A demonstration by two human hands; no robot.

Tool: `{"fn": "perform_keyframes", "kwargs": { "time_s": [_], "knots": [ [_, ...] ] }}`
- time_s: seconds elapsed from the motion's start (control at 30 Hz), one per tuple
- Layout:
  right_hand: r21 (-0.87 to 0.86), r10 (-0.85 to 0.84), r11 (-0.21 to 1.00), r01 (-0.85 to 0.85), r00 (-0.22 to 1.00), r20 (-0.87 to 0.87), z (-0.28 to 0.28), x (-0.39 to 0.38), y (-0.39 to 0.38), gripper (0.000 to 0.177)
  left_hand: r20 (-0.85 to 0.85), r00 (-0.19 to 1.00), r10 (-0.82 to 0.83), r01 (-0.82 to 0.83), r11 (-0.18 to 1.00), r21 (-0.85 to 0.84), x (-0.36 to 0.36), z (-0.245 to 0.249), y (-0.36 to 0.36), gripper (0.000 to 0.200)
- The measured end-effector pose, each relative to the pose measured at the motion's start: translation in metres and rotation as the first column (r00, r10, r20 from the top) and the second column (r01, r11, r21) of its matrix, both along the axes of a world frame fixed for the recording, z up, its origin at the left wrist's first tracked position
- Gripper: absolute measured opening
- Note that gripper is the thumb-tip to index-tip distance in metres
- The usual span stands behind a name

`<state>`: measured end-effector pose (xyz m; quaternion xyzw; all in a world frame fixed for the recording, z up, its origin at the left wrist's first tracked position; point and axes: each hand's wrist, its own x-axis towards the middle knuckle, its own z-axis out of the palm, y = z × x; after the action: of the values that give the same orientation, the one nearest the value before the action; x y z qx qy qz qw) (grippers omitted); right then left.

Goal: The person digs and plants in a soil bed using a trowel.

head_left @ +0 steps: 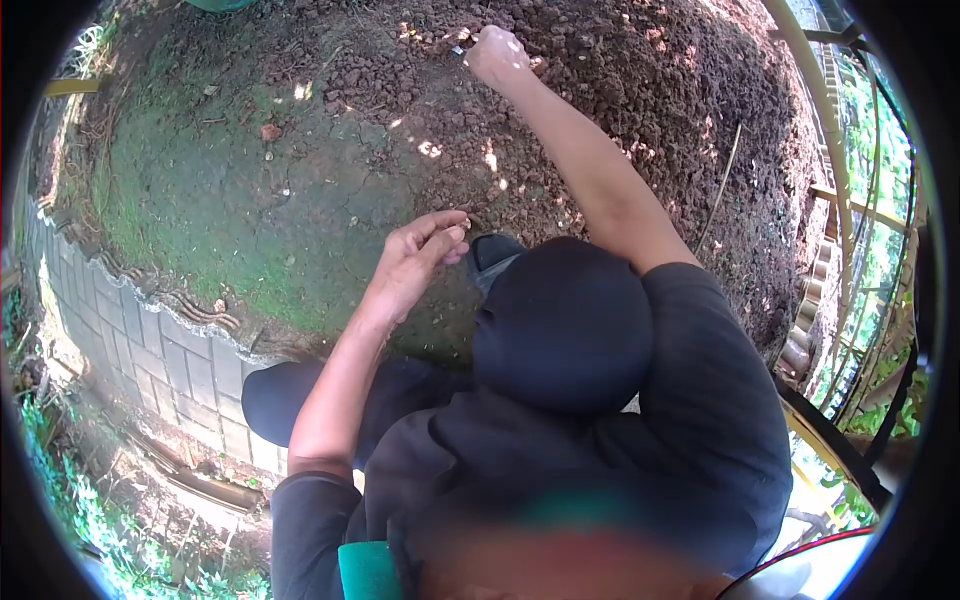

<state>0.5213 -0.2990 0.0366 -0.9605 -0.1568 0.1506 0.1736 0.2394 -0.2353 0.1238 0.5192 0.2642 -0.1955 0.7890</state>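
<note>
My left hand [418, 256] is above the hard, mossy ground near my shoe [492, 258]. Its thumb and fingertips are pinched together, and a tiny pale speck shows at the tips, too small to name. Stretched far forward, my right hand [497, 60] is down at the loose brown soil [590, 75]. Its fingers curl in and point away from me, so whatever they hold or touch is hidden. A small whitish bit [457, 49] lies on the soil just left of that hand.
Mossy bare ground [220, 190] spreads to the left, bordered by a brick-paved path [150, 345]. A thin stick [720, 185] lies on the soil at right. Beyond it stands a bamboo-like fence [835, 150]. Part of a green object [220, 4] shows at the top edge.
</note>
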Motion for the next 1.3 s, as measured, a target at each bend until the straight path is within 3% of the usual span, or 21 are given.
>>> {"fn": "perform_keyframes", "kwargs": {
  "time_s": [0.03,0.13,0.23,0.33,0.6,0.63,0.67,0.73,0.77,0.83,0.87,0.9,0.93,0.97,1.07,1.13,1.2,1.3],
  "knots": [
    [0.026,-0.05,0.998,0.049,0.997,0.059,-0.016,-0.003,0.0,0.023,0.0,1.0,0.007,-0.007,1.0,-0.002,-0.003,0.002,0.0,0.039],
    [0.05,-0.104,0.993,0.103,0.995,0.012,-0.004,-0.002,0.004,0.025,0.015,1.0,0.018,-0.018,1.0,0.005,-0.004,0.002,0.001,0.039],
    [0.038,-0.074,0.997,0.073,0.996,0.046,-0.023,-0.005,0.006,0.025,0.027,1.0,0.003,-0.004,0.999,0.035,-0.002,0.008,0.002,0.037],
    [0.024,-0.181,0.983,0.182,0.982,-0.045,-0.033,0.009,0.019,0.024,0.013,1.0,-0.014,0.013,0.997,0.074,-0.002,0.011,0.005,0.036],
    [0.039,-0.124,0.991,0.124,0.992,0.0,-0.05,0.013,0.026,0.028,0.067,0.997,0.029,-0.033,0.998,0.054,-0.021,0.033,0.001,0.036],
    [0.056,-0.098,0.994,0.095,0.993,0.064,-0.057,0.017,0.025,0.028,0.081,0.997,0.016,-0.026,0.992,0.123,-0.025,0.039,0.003,0.035],
    [-0.06,0.106,0.993,-0.102,0.992,0.067,-0.062,0.031,0.024,0.027,0.132,0.991,-0.008,-0.023,0.972,0.235,-0.031,0.041,0.005,0.035],
    [-0.292,0.483,0.836,-0.465,0.876,-0.011,-0.074,0.074,0.022,0.026,0.201,0.977,-0.066,-0.03,0.896,0.442,-0.037,0.038,0.007,0.035],
    [-0.294,0.544,0.782,-0.55,0.832,-0.108,-0.083,0.088,0.022,0.025,0.203,0.979,0.008,-0.092,0.91,0.405,-0.039,0.039,0.007,0.034],
    [-0.25,0.636,0.666,-0.703,0.71,-0.302,-0.1,0.114,0.023,0.022,0.159,0.987,-0.012,-0.053,0.916,0.397,-0.04,0.04,0.011,0.031],
    [-0.178,0.405,0.867,-0.465,0.867,-0.289,-0.105,0.101,0.02,0.024,0.144,0.989,-0.027,-0.032,0.918,0.395,-0.041,0.039,0.013,0.029],
    [-0.055,0.149,0.984,-0.169,0.953,-0.265,-0.109,0.086,0.018,0.026,0.125,0.992,-0.017,-0.033,0.922,0.385,-0.041,0.038,0.014,0.028],
    [0.036,-0.288,0.951,0.308,0.921,-0.262,-0.088,0.046,0.023,0.028,0.095,0.995,-0.016,-0.021,0.926,0.376,-0.039,0.04,0.015,0.027],
    [0.052,-0.247,0.962,0.269,0.934,-0.259,-0.064,0.032,0.022,0.031,0.067,0.998,-0.015,-0.01,0.93,0.366,-0.036,0.045,0.016,0.027],
    [0.146,-0.254,0.957,0.252,0.967,-0.002,-0.092,0.022,0.013,0.031,0.077,0.997,0.017,-0.044,0.925,0.377,-0.034,0.047,0.014,0.029],
    [0.175,-0.269,0.949,0.263,0.963,0.015,-0.084,0.008,0.014,0.032,0.1,0.992,0.073,-0.108,0.908,0.404,-0.035,0.05,0.013,0.032],
    [0.113,-0.249,0.964,0.24,0.965,0.077,-0.134,0.022,0.013,0.037,0.104,0.993,0.057,-0.098,0.89,0.446,-0.038,0.045,0.014,0.033],
    [0.288,-0.45,0.857,0.428,0.893,0.01,-0.128,0.014,0.01,0.044,0.077,0.997,0.011,-0.049,0.858,0.511,-0.041,0.043,0.015,0.034]
  ]
}}
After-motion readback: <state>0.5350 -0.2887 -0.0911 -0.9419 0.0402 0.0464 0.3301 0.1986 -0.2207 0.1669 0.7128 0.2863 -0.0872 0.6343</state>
